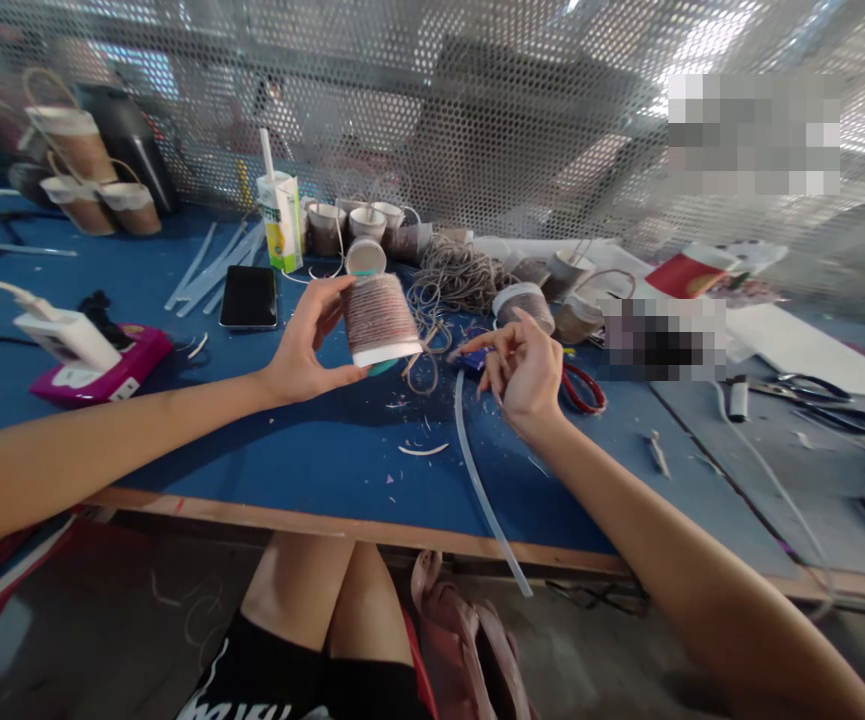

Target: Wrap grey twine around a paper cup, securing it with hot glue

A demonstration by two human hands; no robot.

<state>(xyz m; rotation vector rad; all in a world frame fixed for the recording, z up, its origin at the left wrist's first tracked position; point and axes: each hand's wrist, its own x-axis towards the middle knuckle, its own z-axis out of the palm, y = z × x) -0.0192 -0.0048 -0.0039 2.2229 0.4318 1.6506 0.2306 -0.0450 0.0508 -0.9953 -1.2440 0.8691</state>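
Observation:
My left hand (pixel 316 345) grips a small cup wrapped in brownish-pink cord (pixel 381 315), tilted on its side above the blue table. A white rim shows at the cup's lower edge, with a bit of teal below it. To the right, my right hand (pixel 526 365) is raised with its fingers bent and partly spread, near a blue glue gun (pixel 477 360) that it partly covers. Whether those fingers touch the gun is unclear. From the gun a translucent glue stick (pixel 488 500) runs down past the table's front edge.
Behind the hands lie a tangle of cord (pixel 458 275), several cups and a drink carton (pixel 282 225). A phone (pixel 249 297) and a magenta power strip (pixel 102 368) are at left. Red-handled scissors (pixel 584 390) and black scissors (pixel 837 400) lie at right.

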